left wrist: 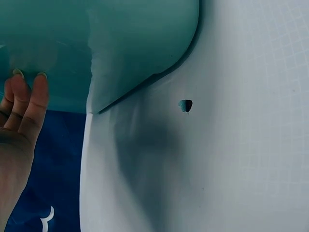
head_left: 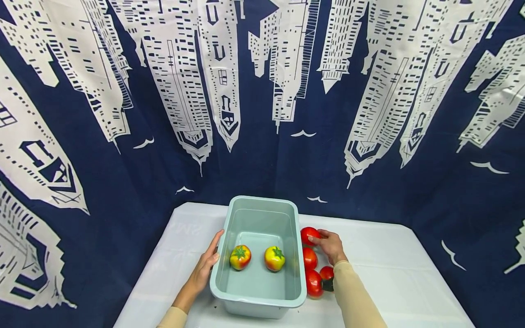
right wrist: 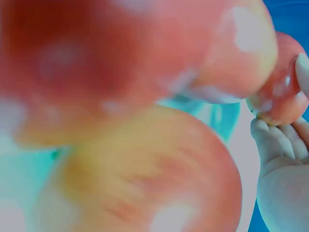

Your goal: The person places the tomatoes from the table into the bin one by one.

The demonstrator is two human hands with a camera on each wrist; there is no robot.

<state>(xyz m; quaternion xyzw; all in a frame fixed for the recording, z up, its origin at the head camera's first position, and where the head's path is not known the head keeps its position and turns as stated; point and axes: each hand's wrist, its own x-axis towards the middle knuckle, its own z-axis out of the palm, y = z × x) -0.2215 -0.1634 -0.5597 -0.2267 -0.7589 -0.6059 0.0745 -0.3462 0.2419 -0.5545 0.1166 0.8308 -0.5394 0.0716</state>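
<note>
A pale green-grey plastic bin stands on the white table. Inside it lie two yellow-red tomatoes with green leafy tops, a left one and a right one. Against the bin's left wall rests my left hand, its fingers extended; the left wrist view shows fingertips touching the wall. My right hand grips a red tomato between thumb and fingers, just outside the bin's right wall. The right wrist view also shows this gripped tomato. Nearer me are more red tomatoes, partly hidden by bin and wrist.
The white table extends to both sides of the bin. Behind it hangs a dark blue cloth with white buildings printed on it. A small dark speck lies on the table near the bin's base.
</note>
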